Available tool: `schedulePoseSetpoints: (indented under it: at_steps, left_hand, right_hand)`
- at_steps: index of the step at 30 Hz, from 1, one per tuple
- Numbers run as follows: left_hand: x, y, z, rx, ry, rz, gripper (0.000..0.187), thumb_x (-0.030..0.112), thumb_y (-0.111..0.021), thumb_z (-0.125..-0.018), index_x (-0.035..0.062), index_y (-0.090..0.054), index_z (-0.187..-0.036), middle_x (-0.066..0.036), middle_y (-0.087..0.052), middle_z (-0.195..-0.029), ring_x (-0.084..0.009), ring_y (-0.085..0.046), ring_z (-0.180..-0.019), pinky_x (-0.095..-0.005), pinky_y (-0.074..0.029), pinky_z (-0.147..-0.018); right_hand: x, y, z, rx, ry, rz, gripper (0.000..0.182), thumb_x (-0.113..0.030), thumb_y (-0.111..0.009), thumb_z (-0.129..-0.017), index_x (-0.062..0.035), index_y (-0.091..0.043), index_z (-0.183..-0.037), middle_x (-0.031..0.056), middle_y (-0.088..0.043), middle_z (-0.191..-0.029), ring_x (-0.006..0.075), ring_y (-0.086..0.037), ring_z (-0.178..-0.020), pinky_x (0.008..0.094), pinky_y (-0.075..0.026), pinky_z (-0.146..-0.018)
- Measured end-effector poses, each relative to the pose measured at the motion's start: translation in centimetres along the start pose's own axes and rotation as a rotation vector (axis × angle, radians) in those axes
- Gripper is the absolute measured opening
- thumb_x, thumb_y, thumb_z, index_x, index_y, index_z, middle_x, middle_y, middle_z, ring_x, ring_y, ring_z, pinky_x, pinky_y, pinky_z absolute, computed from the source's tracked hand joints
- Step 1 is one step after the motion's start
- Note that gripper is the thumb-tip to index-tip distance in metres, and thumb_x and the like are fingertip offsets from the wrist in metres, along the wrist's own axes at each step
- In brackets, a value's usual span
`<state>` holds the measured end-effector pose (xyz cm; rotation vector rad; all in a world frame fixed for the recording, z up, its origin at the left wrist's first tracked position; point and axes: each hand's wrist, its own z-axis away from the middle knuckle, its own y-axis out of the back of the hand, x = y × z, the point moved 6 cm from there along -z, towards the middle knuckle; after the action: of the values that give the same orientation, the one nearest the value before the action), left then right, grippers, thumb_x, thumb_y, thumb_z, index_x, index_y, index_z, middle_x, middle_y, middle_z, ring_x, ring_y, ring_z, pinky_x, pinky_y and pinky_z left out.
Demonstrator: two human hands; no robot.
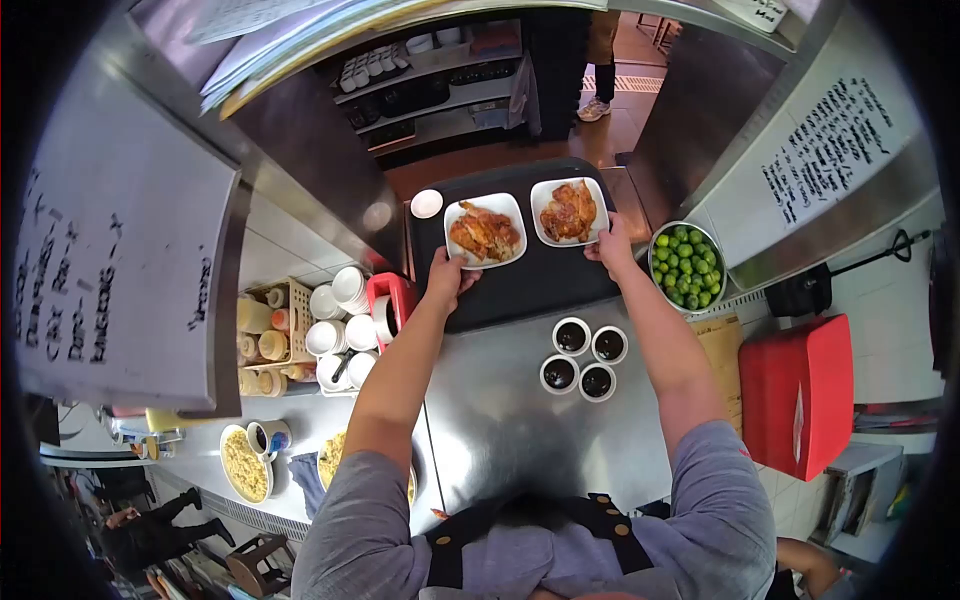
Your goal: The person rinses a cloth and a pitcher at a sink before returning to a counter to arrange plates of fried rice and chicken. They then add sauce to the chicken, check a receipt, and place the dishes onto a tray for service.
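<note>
A black tray (540, 290) lies at the far end of the steel counter. On it are two white square dishes, a left dish (519, 222) and a right dish (537, 197), each with a browned piece of roast chicken, the left piece (484, 233) and the right piece (568, 211). My left hand (452, 278) grips the left dish at its near left corner. At the near right corner of the right dish, my right hand (613, 248) is closed on the rim. A small white cup (426, 204) stands at the tray's left edge.
Several cups of dark sauce (571, 337) stand on the counter (500, 400) between my arms. A bowl of limes (687, 267) is at right, near a red bin (797, 400). Stacked white cups (325, 337) and rice plates (245, 464) are at left. Someone's leg (604, 82) shows beyond.
</note>
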<state>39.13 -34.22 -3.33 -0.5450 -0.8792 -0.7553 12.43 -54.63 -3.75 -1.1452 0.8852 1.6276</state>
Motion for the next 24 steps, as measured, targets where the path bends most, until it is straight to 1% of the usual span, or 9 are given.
schedulePoseSetpoints:
  at_steps: [5,9,11,15,17,18,19,21,24]
  left_hand:
    - [0.3,-1.4,-4.3,0.036,0.034,0.063,0.031,0.010,-0.041,-0.089,0.0137,-0.046,-0.120,-0.007,-0.065,-0.092,-0.0149,-0.064,-0.066,-0.0223,-0.050,-0.055]
    - [0.5,-1.5,-6.4,-0.004,-0.009,-0.025,0.028,0.014,-0.042,-0.091,0.0153,-0.051,-0.118,-0.005,-0.065,-0.087,-0.0118,-0.062,-0.066,-0.0234,-0.051,-0.058]
    - [-0.1,-1.6,-6.1,-0.031,0.067,-0.036,0.030,0.022,-0.044,-0.095,0.0160,-0.047,-0.125,-0.005,-0.064,-0.086,-0.0107,-0.060,-0.066,-0.0235,-0.050,-0.058]
    - [0.8,-1.9,-0.9,0.009,0.014,-0.048,0.040,0.032,-0.044,-0.098,0.0125,-0.041,-0.133,-0.004,-0.061,-0.083,-0.0100,-0.057,-0.064,-0.0228,-0.048,-0.056]
    - [1.8,-1.2,3.9,0.097,-0.232,-0.236,0.048,0.033,-0.046,-0.098,0.0074,-0.035,-0.137,-0.003,-0.057,-0.080,-0.0095,-0.054,-0.060,-0.0231,-0.045,-0.053]
    - [1.3,-0.5,6.5,0.061,-0.357,-0.256,0.044,0.030,-0.047,-0.099,0.0041,-0.038,-0.133,-0.002,-0.053,-0.077,-0.0079,-0.050,-0.059,-0.0231,-0.043,-0.052]
    - [1.5,0.0,10.8,0.098,-0.520,-0.244,0.031,0.024,-0.050,-0.098,0.0044,-0.049,-0.122,0.000,-0.050,-0.074,-0.0054,-0.046,-0.060,-0.0216,-0.039,-0.053]
    - [0.4,3.0,18.7,0.258,-0.696,-0.336,0.017,0.017,-0.053,-0.096,0.0041,-0.055,-0.108,0.002,-0.047,-0.072,-0.0045,-0.041,-0.060,-0.0209,-0.036,-0.054]
    - [-2.9,10.7,28.6,0.481,-0.632,-0.431,0.009,0.013,-0.058,-0.092,0.0046,-0.060,-0.089,-0.004,-0.052,-0.071,-0.0099,-0.047,-0.062,-0.0254,-0.040,-0.057]
  right_hand:
    - [0.7,-1.1,-4.4,-0.015,-0.051,0.029,0.044,-0.004,-0.031,-0.092,-0.0125,-0.036,-0.135,0.0102,-0.061,-0.087,0.0163,-0.060,-0.058,0.0296,-0.055,-0.052]
    - [0.7,-1.6,-5.3,-0.064,-0.056,0.012,0.040,-0.010,-0.030,-0.097,-0.0139,-0.037,-0.137,0.0084,-0.062,-0.087,0.0148,-0.060,-0.058,0.0288,-0.055,-0.053]
    - [0.7,-1.5,-4.7,-0.075,-0.070,-0.044,0.040,-0.016,-0.036,-0.099,-0.0107,-0.034,-0.139,0.0123,-0.062,-0.091,0.0176,-0.061,-0.057,0.0297,-0.055,-0.051]
    - [-0.4,-1.8,-1.3,-0.035,-0.115,-0.035,0.044,-0.022,-0.042,-0.099,-0.0079,-0.032,-0.139,0.0104,-0.061,-0.089,0.0170,-0.059,-0.056,0.0296,-0.054,-0.051]
    - [-1.5,-1.3,1.3,0.245,0.181,0.140,0.048,-0.021,-0.048,-0.097,-0.0044,-0.030,-0.139,0.0078,-0.057,-0.085,0.0148,-0.057,-0.058,0.0276,-0.051,-0.052]
    - [-2.4,-2.2,4.1,0.230,0.343,0.135,0.046,-0.018,-0.051,-0.096,-0.0019,-0.034,-0.135,0.0047,-0.052,-0.082,0.0109,-0.052,-0.060,0.0249,-0.046,-0.053]
    - [-3.1,-3.8,7.6,0.184,0.423,0.054,0.039,-0.014,-0.051,-0.095,-0.0027,-0.038,-0.130,0.0019,-0.049,-0.081,0.0078,-0.047,-0.061,0.0219,-0.043,-0.055]
    - [-3.8,-8.0,16.0,-0.038,0.486,-0.053,0.030,-0.012,-0.050,-0.095,-0.0030,-0.044,-0.123,-0.0001,-0.048,-0.080,0.0058,-0.045,-0.062,0.0200,-0.042,-0.056]
    - [2.4,-13.3,26.1,-0.472,0.340,0.127,0.024,-0.012,-0.051,-0.095,-0.0044,-0.051,-0.118,0.0000,-0.050,-0.081,0.0067,-0.048,-0.068,0.0203,-0.042,-0.058]
